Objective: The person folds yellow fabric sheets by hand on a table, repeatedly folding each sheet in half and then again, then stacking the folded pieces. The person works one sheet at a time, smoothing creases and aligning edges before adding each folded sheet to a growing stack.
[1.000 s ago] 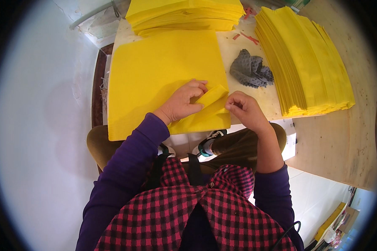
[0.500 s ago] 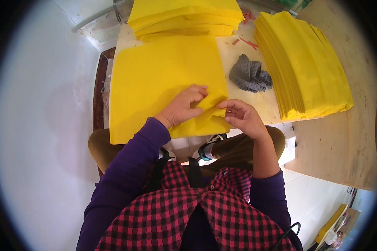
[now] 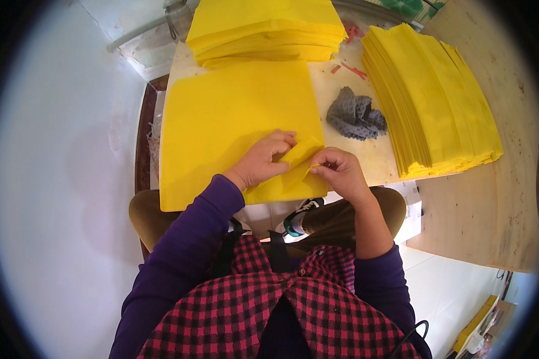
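A large yellow fabric sheet (image 3: 233, 107) lies flat at the near edge of the table, its near right corner lifted into a loose fold. My left hand (image 3: 265, 160) rests on the sheet with bent fingers, the fold gathered between thumb and fingers. Closed in a pinch, my right hand (image 3: 341, 172) grips the lifted edge of the same sheet between thumb and forefinger. Whether more layers lie under the top one is hard to tell.
A thick stack of yellow fabric (image 3: 263, 30) stands behind the sheet; another yellow stack (image 3: 443, 102) is at the right. Between them lie a crumpled grey cloth (image 3: 356, 113) and red strips (image 3: 353, 72). A wooden board (image 3: 467, 221) stands at the right, a white wall (image 3: 72, 149) at the left.
My right hand has moved slightly left and down, its thumb and forefinger now closed on the fabric edge. The left hand keeps its place on the sheet. The view has shifted slightly.
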Available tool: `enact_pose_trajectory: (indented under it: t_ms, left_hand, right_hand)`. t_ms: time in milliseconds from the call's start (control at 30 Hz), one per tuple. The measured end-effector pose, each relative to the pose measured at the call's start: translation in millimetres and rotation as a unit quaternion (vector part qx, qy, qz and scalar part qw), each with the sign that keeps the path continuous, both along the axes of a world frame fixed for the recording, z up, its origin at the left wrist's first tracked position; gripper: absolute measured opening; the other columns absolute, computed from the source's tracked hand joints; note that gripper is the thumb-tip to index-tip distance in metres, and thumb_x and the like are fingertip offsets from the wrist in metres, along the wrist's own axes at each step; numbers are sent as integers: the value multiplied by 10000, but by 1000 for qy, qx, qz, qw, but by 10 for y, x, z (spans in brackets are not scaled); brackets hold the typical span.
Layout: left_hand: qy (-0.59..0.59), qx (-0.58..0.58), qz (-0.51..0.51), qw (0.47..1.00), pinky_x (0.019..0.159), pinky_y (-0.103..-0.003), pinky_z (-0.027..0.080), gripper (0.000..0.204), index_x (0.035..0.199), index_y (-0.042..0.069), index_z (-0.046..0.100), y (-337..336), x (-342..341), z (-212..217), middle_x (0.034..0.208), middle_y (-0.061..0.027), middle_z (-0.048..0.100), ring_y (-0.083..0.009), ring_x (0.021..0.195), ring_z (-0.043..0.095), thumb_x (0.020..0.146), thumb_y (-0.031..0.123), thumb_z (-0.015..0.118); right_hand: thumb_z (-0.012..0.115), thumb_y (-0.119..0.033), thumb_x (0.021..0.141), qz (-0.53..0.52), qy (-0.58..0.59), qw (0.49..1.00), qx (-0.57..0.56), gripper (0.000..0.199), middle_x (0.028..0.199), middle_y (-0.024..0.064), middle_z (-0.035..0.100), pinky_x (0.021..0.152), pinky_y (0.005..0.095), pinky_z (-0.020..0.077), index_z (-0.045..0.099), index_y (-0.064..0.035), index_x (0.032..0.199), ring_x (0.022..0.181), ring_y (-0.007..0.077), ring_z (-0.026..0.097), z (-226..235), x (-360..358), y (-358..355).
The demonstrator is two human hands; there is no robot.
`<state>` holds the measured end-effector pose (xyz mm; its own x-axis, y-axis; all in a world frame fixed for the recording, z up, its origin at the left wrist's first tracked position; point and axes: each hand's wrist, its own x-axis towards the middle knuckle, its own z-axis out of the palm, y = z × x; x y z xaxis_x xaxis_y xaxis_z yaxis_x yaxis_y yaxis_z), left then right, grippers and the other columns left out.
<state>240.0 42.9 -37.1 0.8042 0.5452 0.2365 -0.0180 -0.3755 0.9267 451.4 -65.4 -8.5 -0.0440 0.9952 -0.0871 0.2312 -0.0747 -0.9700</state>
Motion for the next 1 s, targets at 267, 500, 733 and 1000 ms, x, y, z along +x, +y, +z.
enact_pose_trajectory:
  t_ms: [267,500,733,1000]
  left_hand:
    - [0,7,-7,1000,1011,-364,362,130,824,-12,556,4,-9,44,1124,-141,529,-310,1273,434,754,50,647]
    - [-3,19,0,1000,1002,-370,372,157,857,-21,576,15,-12,28,1127,-155,540,-324,1266,440,766,79,654]
    - [-2,20,5,1000,1001,-377,376,169,874,-22,582,2,-22,27,1152,-166,547,-329,1266,447,773,92,655]
    - [4,20,0,1000,1020,-376,369,207,914,-18,601,-3,-25,71,1155,-169,558,-324,1272,442,799,145,660]
  right_hand:
    - [638,56,826,-5,-21,999,45,65,857,-4,581,711,208,449,625,11,871,789,67,550,47,-66,69]
    - [667,24,797,-32,-28,997,64,58,790,4,568,646,226,438,629,3,836,703,83,524,50,-102,124]
    - [651,57,803,-20,-32,997,68,71,841,8,583,706,214,440,630,4,846,782,91,554,80,-102,117]
    - [654,50,805,-48,-18,994,98,74,878,29,605,720,233,446,649,-3,857,803,116,567,88,-144,95]
